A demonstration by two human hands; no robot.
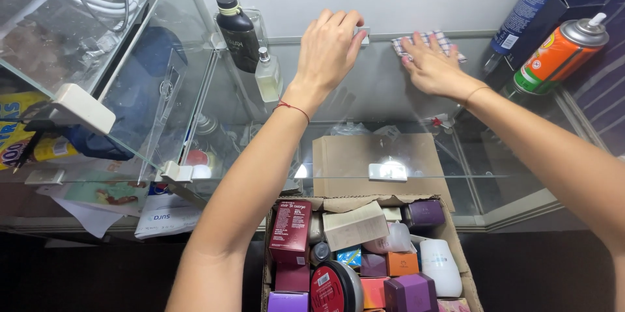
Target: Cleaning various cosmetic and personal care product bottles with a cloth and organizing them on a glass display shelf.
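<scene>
A small white clip (362, 35) at the back edge of the glass shelf (364, 100) is pinched by the curled fingers of the left hand (327, 48). A checked cloth (426, 43) is pressed flat near the back right corner by the right hand (434, 67), fingers spread wide. A dark bottle (237, 32) and a small clear bottle (267, 76) are seen at the back left corner. An orange spray can (560, 55) is seen at the right edge.

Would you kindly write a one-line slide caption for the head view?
Right hand presses a checked cloth on the glass shelf; left hand grips a small metal bracket.
</scene>
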